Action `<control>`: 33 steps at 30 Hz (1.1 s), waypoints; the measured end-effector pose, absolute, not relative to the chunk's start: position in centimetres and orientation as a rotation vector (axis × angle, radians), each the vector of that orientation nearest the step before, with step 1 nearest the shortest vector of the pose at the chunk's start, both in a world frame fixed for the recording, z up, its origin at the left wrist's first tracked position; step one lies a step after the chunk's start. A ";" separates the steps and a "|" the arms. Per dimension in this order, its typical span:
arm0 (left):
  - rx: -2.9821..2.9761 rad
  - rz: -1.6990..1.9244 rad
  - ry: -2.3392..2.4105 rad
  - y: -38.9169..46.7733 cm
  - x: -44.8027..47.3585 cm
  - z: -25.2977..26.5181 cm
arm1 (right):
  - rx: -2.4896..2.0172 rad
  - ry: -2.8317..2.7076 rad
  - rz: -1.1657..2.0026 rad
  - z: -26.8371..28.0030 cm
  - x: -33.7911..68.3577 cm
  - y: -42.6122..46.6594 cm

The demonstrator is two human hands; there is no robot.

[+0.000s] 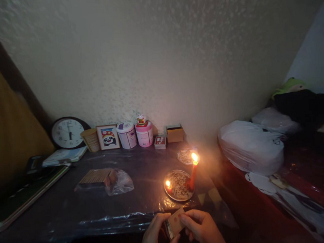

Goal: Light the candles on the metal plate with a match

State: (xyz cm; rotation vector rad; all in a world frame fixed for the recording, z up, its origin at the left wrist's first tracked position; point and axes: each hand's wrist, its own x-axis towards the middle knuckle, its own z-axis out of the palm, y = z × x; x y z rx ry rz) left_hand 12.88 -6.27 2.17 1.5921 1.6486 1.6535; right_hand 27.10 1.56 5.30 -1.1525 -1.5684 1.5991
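Observation:
My left hand and my right hand are together at the table's front edge, both closed on a small tan card-like piece with reddish marks. The left hand's thumb and fingers pinch its left side, where a darker, whitish-edged layer shows; what that layer is I cannot make out. The right hand's fingertips press on its right side. Just beyond the hands is a round speckled plate. On it a tall red candle burns at the right and a short red candle burns at the left.
Behind the plate lies a second round plate, beside the tall candle's flame. A plastic bag with a stack of brown strips lies left. Along the wall stand a clock, panda picture, tubs and cardboard box. White bags sit right.

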 end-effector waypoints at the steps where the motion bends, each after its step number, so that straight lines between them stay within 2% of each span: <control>1: 1.585 1.664 1.649 -6.3 12.9 2.1 | -1.145 -1.567 1.603 5.3 27.1 1.5; 11: 1.505 1.679 1.603 -5.8 12.3 1.4 | -1.129 -1.507 1.628 4.8 27.2 1.7; 26: 1.406 1.635 1.559 -5.9 11.8 2.4 | -1.165 -1.505 1.491 5.0 27.6 1.9; 33: 1.163 1.586 1.542 -6.1 12.2 2.8 | -1.146 -1.431 1.490 4.1 27.4 1.9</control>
